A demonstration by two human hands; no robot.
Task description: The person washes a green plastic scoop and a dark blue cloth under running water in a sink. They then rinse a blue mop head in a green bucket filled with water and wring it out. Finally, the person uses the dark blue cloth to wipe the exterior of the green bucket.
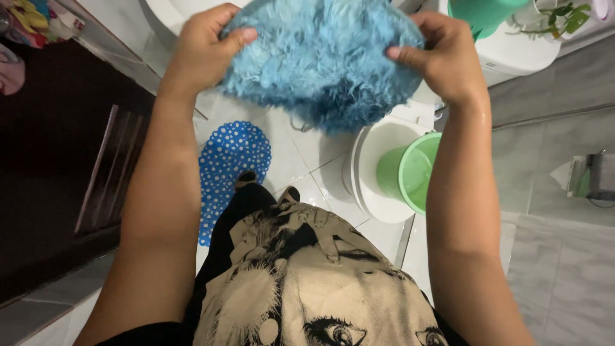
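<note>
Both hands, left [204,48] and right [442,54], grip a shaggy blue mat [320,61] at twelve o'clock, spread taut above a green bucket [413,173].

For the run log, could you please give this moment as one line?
left hand: grips mat | right hand: grips mat | below: green bucket, dotted blue mat

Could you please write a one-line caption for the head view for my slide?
Left hand and right hand hold up a shaggy blue mat above a green bucket and dotted blue floor mat.
</note>
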